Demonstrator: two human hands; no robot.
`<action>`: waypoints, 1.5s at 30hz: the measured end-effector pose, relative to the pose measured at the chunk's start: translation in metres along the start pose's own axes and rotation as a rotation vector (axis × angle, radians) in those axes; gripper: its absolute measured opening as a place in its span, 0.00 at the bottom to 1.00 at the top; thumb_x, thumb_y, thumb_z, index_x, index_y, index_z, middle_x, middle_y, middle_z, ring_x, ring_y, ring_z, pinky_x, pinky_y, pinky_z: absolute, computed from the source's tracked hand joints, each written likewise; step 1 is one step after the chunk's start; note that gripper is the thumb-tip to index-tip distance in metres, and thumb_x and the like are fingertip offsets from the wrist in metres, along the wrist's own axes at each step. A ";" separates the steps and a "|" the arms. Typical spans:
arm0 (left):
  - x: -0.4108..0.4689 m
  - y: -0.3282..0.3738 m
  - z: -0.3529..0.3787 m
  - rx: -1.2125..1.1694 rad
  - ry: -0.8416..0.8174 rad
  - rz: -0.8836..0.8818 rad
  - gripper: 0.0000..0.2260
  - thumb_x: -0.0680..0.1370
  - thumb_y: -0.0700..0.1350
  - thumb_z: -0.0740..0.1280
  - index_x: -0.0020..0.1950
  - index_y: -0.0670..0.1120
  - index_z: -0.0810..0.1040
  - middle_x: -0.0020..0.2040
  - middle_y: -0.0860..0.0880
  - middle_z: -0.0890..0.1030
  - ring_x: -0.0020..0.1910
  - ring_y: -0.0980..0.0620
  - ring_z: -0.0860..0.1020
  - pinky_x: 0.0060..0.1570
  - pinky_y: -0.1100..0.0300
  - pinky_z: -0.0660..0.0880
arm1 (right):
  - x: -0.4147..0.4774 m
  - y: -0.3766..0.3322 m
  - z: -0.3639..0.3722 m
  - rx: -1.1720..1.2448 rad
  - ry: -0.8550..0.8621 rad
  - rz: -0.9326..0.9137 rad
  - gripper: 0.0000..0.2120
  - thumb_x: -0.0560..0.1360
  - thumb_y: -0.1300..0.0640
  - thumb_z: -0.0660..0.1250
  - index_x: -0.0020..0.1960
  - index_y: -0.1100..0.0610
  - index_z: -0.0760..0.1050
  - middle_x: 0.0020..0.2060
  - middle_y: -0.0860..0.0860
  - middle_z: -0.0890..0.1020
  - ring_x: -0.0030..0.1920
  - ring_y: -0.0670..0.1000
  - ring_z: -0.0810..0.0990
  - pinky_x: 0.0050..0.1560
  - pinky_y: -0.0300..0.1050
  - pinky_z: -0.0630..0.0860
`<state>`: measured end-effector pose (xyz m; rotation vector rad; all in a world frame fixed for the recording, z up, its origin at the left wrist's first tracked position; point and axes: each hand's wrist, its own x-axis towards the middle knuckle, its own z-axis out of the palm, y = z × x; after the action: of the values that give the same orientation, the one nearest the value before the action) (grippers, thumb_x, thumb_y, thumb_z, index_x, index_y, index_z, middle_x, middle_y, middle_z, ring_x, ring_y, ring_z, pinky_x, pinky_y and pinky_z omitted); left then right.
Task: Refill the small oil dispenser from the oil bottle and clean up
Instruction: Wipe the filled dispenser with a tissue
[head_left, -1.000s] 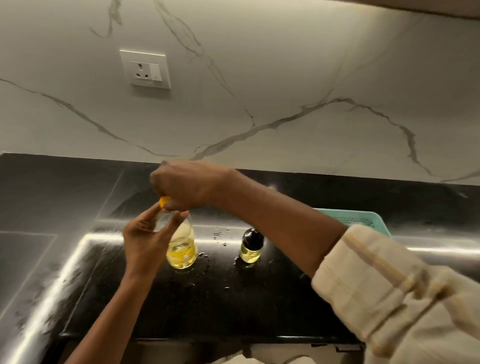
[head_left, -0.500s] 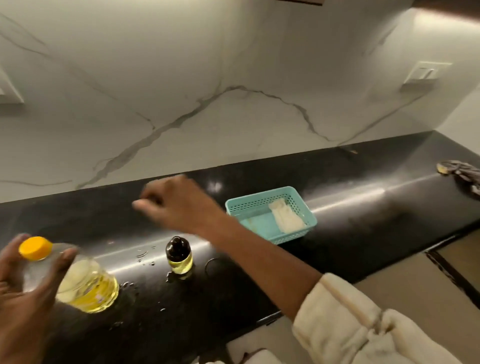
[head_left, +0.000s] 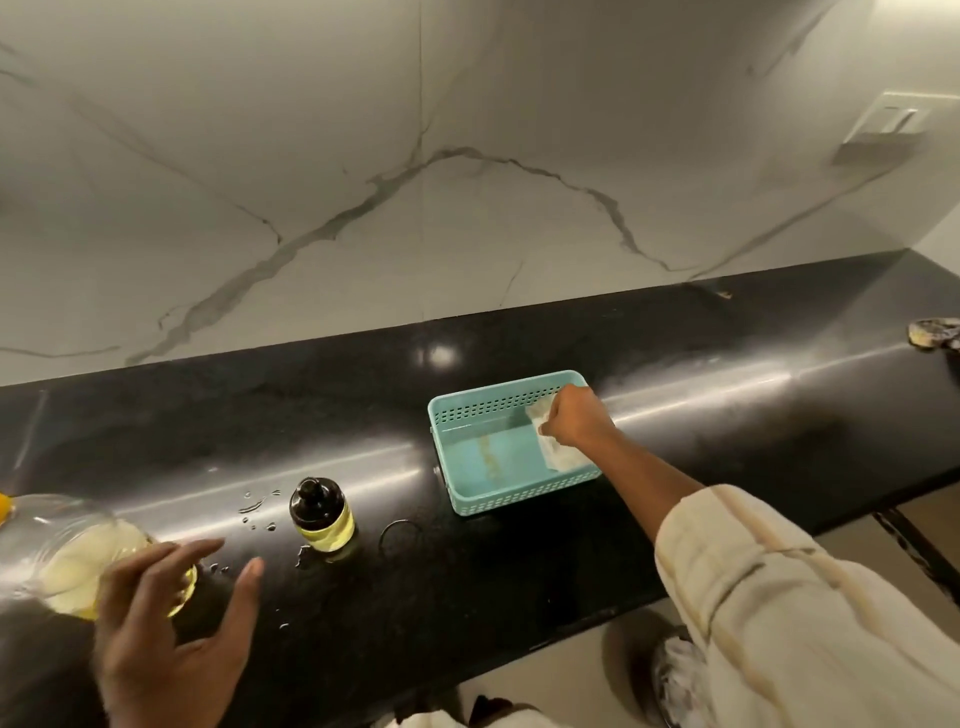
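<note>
The clear oil bottle (head_left: 78, 561) with a yellow cap stands at the left edge of the black counter (head_left: 519, 561). My left hand (head_left: 171, 634) hovers just in front of it, fingers spread, holding nothing. The small oil dispenser (head_left: 322, 517), black-topped and filled with yellow oil, stands upright right of the bottle. Drops of liquid (head_left: 257, 506) lie on the counter around it. My right hand (head_left: 574, 418) reaches into the teal basket (head_left: 467, 415) and pinches a white cloth (head_left: 558, 457) lying at its right end.
A marble backsplash with a wall switch (head_left: 885, 127) rises behind the counter. A dark crumpled rag (head_left: 932, 333) lies at the far right of the counter. The counter's front edge runs diagonally, with beige floor below it at the right.
My left hand has let go of the oil bottle and opened. My right hand has moved right from above the dispenser into the basket and taken hold of the cloth.
</note>
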<state>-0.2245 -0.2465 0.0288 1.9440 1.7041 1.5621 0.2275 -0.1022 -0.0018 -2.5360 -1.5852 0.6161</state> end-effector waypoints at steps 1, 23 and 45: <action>-0.005 0.006 0.005 0.000 -0.058 -0.023 0.18 0.75 0.48 0.77 0.56 0.35 0.86 0.53 0.40 0.78 0.47 0.48 0.76 0.52 0.60 0.75 | 0.002 0.000 0.004 -0.023 -0.011 -0.007 0.15 0.72 0.52 0.81 0.50 0.60 0.82 0.41 0.54 0.85 0.48 0.56 0.87 0.45 0.45 0.79; 0.008 -0.019 0.055 -0.109 -0.442 -0.419 0.39 0.72 0.47 0.83 0.79 0.48 0.71 0.73 0.47 0.77 0.68 0.49 0.77 0.65 0.49 0.79 | -0.024 0.015 -0.029 0.237 0.169 0.004 0.03 0.75 0.55 0.79 0.46 0.55 0.89 0.39 0.51 0.88 0.37 0.51 0.87 0.45 0.56 0.87; 0.000 -0.028 0.088 -0.239 -0.471 -0.637 0.24 0.69 0.45 0.86 0.63 0.51 0.84 0.52 0.56 0.89 0.52 0.63 0.86 0.56 0.60 0.81 | -0.207 -0.164 0.081 0.745 0.078 -0.341 0.15 0.87 0.50 0.59 0.73 0.43 0.69 0.59 0.52 0.85 0.53 0.50 0.85 0.52 0.51 0.84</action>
<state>-0.1783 -0.1924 -0.0303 1.3168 1.6066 0.9344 -0.0204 -0.2195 0.0303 -1.6903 -1.3656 0.8471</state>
